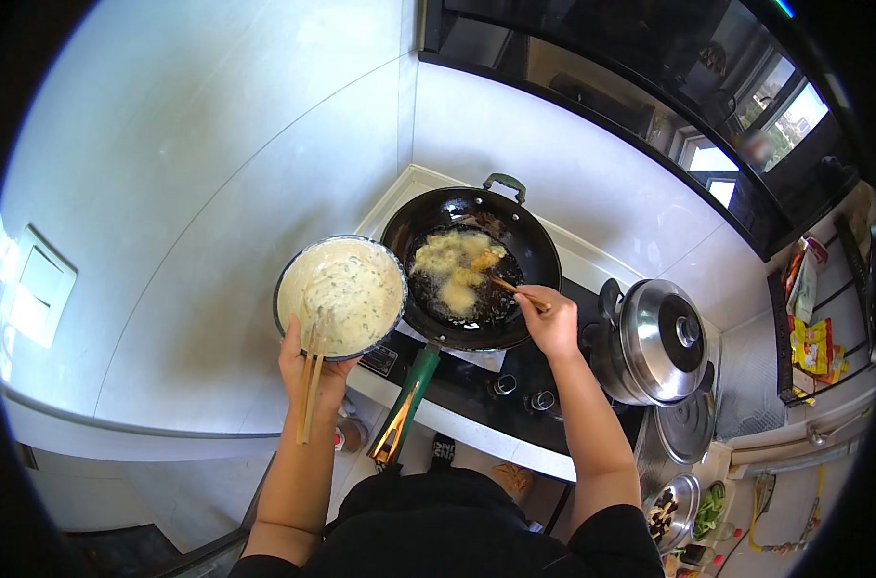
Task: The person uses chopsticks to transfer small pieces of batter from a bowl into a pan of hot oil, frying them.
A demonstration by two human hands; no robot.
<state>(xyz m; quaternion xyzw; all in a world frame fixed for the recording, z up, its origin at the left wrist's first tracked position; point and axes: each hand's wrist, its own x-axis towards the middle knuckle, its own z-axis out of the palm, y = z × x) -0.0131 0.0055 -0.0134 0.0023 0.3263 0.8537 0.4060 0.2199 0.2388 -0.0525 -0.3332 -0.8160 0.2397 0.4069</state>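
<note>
My left hand holds a metal bowl of pale, speckled batter up beside the stove, with a pair of wooden chopsticks pinned against the bowl and pointing down. My right hand grips a second pair of chopsticks whose tips reach into a black wok. Golden battered pieces fry in dark oil inside the wok. The wok's green handle points toward me.
A black cooktop with two knobs carries the wok. A lidded steel pot stands to the right, another lid below it. Dishes of food sit at lower right. White tiled walls enclose the corner; a dark range hood hangs above.
</note>
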